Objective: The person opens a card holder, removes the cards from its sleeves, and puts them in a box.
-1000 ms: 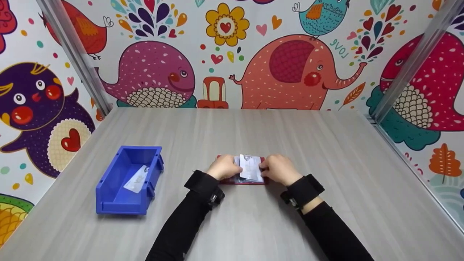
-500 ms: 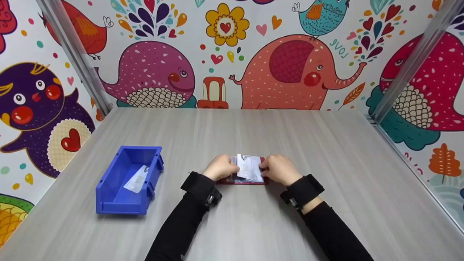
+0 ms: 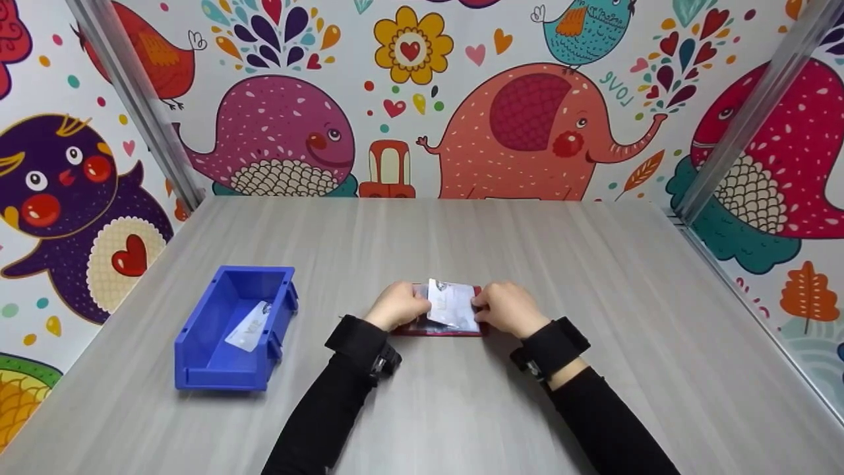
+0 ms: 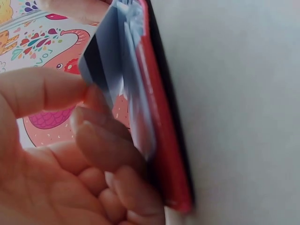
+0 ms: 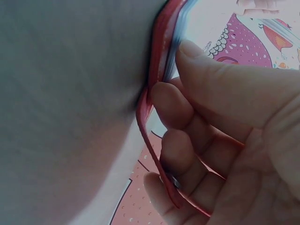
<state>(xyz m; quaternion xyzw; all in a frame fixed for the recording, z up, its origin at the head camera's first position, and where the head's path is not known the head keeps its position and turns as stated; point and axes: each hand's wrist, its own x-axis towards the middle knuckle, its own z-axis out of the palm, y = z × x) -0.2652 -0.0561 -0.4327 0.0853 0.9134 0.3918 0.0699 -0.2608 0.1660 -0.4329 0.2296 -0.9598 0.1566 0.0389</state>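
A red card holder [image 3: 440, 334] with clear plastic sleeves [image 4: 140, 108] lies open on the table, midway between the hands. My left hand [image 3: 399, 305] pinches the left edge of a white card [image 3: 450, 305] between thumb and forefinger. The card is tilted up from the sleeves at that edge, and its dark stripe shows in the left wrist view. My right hand [image 3: 511, 309] holds the right end of the card holder, thumb [image 5: 192, 49] on the sleeves and the other fingers at a narrow red strap [image 5: 152, 150]. The card's right part overlaps the sleeves.
On the left stands a blue plastic bin [image 3: 221, 379], with a white card [image 3: 249, 326] marked with lettering leaning inside it. Printed cartoon walls [image 3: 409, 99] and metal posts [image 3: 745, 112] border the wood-grain table [image 3: 593, 264].
My left hand has moved slightly left, drawing the white card left and tilting it more. The right hand and the card holder have stayed in place.
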